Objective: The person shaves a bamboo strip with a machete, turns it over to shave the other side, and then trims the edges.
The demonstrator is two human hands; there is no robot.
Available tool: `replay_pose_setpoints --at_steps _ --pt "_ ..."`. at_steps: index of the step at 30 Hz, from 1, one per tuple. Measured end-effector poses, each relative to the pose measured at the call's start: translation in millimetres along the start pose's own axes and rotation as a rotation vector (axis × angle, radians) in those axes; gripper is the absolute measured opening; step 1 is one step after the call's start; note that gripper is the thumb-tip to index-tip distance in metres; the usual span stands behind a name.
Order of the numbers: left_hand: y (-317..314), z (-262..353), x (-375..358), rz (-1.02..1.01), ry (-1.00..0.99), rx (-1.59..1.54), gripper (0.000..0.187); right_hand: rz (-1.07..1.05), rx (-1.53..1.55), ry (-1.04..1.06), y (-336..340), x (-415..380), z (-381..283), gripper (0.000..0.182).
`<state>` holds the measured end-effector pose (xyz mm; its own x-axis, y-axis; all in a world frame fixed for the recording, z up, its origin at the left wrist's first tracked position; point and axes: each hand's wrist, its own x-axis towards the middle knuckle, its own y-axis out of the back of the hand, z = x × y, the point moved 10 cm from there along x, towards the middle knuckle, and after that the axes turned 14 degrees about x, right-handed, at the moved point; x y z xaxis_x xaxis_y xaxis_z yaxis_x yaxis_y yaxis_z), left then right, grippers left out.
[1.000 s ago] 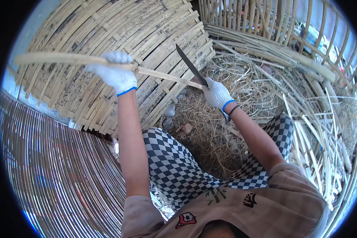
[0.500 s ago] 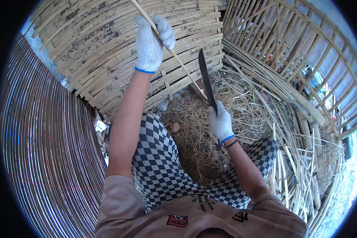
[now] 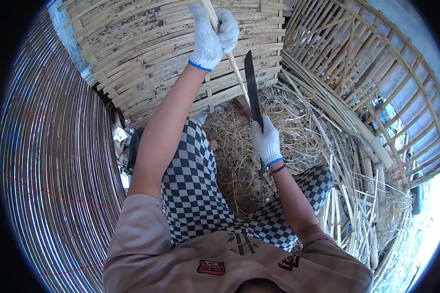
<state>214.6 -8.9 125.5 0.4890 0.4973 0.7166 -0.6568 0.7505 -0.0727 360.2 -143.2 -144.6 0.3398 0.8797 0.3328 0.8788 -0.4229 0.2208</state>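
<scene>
Head view: the bamboo strip (image 3: 237, 73) slants down from the top edge of the frame, past the woven bamboo panel (image 3: 166, 53), and its lower end lies alongside the blade of the long knife (image 3: 252, 85). Contact between strip and blade cannot be confirmed.

The gloved left hand (image 3: 208, 46) is wrapped around the upper part of the strip, fingers curled over one side and thumb on the other. The gloved right hand (image 3: 266, 139) is clenched around the knife's handle, blade pointing away from the body.

Hazards, as judged: a loose left grip could let the strip twist, causing the edge to skid. If the left hand slid down the strip, its fingers would come within reach of the blade (knit gloves probably offer little cut resistance). A pull toward the body could carry the edge to the checkered trousers (image 3: 190, 171).

Beneath lies a heap of shavings (image 3: 239, 156); split strips (image 3: 347, 210) lie beside the right knee.
</scene>
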Motion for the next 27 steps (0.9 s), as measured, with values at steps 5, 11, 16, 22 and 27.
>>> replay_pose_setpoints --at_steps 5,11,16,22,27 --pt "10.8 -23.7 1.3 0.038 0.112 -0.149 0.086 0.002 0.062 -0.176 15.9 4.7 17.0 0.029" --pt "27.6 -17.1 0.7 0.068 0.115 -0.189 0.085 0.064 0.141 -0.192 26.9 7.4 20.5 0.027" --pt "42.9 -9.4 -1.8 0.192 0.097 -0.111 0.086 0.059 0.141 -0.153 27.4 9.5 23.9 0.025" --pt "49.2 -10.3 -2.6 0.174 0.091 -0.072 0.087 0.041 0.117 -0.160 23.7 9.1 18.8 0.024" --pt "47.2 -13.0 -4.4 0.201 0.141 -0.086 0.089 0.038 0.127 -0.131 21.2 10.7 21.9 0.022"
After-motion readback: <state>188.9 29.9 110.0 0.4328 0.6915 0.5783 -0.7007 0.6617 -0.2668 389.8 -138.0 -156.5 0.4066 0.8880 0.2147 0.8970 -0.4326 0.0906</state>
